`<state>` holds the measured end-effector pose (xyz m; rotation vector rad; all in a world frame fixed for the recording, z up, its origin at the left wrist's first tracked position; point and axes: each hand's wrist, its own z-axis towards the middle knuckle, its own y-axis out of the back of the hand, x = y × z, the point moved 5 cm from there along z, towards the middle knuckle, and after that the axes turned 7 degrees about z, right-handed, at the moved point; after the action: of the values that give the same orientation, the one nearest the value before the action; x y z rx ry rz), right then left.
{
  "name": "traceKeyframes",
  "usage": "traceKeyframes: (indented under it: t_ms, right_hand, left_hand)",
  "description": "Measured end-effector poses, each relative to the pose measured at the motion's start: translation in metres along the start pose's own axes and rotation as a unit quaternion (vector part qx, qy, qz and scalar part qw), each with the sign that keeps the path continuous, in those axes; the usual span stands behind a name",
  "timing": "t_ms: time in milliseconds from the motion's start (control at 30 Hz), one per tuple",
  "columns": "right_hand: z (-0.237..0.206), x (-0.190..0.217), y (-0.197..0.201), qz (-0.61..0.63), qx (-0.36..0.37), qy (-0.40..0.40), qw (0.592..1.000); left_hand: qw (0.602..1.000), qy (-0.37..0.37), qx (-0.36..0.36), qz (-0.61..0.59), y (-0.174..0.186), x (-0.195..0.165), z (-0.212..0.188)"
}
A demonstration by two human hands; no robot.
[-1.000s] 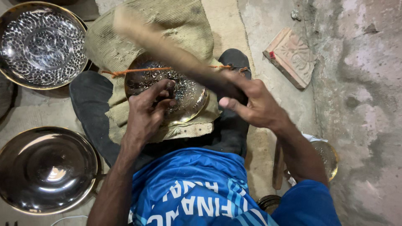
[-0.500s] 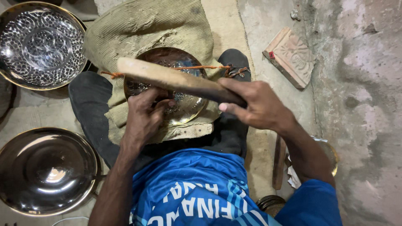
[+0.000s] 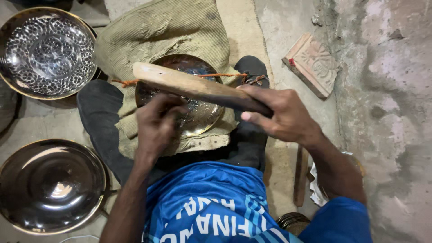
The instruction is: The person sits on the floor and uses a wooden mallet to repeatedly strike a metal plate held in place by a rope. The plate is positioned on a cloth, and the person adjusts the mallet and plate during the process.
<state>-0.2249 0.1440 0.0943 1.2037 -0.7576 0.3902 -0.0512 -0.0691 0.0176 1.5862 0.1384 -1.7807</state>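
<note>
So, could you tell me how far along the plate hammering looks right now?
Done: the patterned plate at upper left. In hand: the right hand grips a wooden mallet over the partly dimpled lap plate, steadied by the left hand. Left: the smooth plate.

Head camera, looking steeply down, close over lap

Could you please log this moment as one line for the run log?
right hand: grips wooden mallet | left hand: fingers on brass plate | mallet above plate

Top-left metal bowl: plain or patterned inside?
Patterned: the bowl is silvery, covered in hammered dimples around a central rosette, with a brass-coloured rim. Head view.
</note>
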Motion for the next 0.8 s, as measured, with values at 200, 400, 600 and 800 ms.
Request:
traceKeyframes:
  t_ms: [200,400,600,800]
  right_hand:
    - [-0.021,-0.024,-0.003,0.201,-0.151,-0.033,0.967]
    - [-0.008,-0.043,-0.007,0.067,-0.202,-0.046,0.976]
    - [0.044,-0.02,0.007,-0.002,-0.121,0.074,0.99]
    - [0.083,0.01,0.009,-0.177,-0.079,0.179,0.965]
  left_hand:
    - [0.969,0.045,-0.146,-0.194,0.024,-0.003,0.007]
    - [0.986,0.004,-0.157,-0.047,0.01,-0.005,0.007]
    - [0.978,0.011,-0.21,-0.005,0.004,-0.002,-0.002]
    - [0.969,0.027,-0.245,0.02,-0.004,-0.001,-0.007]
